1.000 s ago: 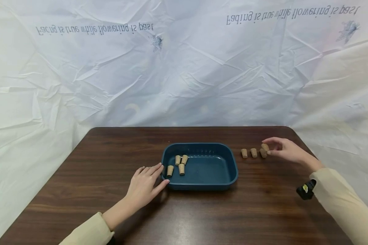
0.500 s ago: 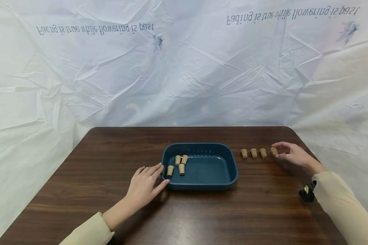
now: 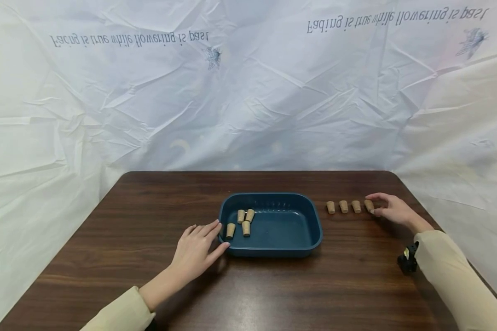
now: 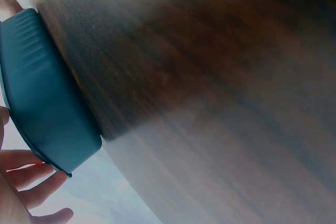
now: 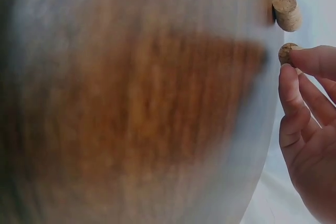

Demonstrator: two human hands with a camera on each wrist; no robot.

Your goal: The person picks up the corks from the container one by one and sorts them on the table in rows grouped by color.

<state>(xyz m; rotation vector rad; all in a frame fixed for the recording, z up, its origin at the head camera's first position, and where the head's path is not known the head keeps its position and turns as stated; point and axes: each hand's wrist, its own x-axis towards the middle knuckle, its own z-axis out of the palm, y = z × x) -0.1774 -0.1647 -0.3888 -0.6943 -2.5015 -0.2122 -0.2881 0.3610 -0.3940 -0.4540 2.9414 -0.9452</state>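
Note:
In the head view a dark blue plastic basin [image 3: 269, 252] stands on the table, with several tapered cork stoppers [image 3: 246, 228] lying in its left part. My left hand [image 3: 194, 253] rests at the basin's left rim, fingers spread and fairly straight, thumb at the front corner. Three cork stoppers [image 3: 343, 207] stand in a row right of the basin. At the row's right end my right hand [image 3: 393, 210] pinches another cork stopper [image 3: 369, 205] between thumb and fingers. In the right wrist view, the pinched cork stopper [image 5: 286, 54] is partly covered by the thumb.
The dark wood-grain table [image 3: 269, 294] ends at a back edge with rounded corners. Behind it and along the sides hangs a wrinkled white printed sheet [image 3: 252, 101]. A black device [image 3: 407, 259] is worn at the right wrist.
My right hand has moved the pinched cork stopper from beside the third one rightward to the row's right end, then slightly back left. The left hand and the basin stay put.

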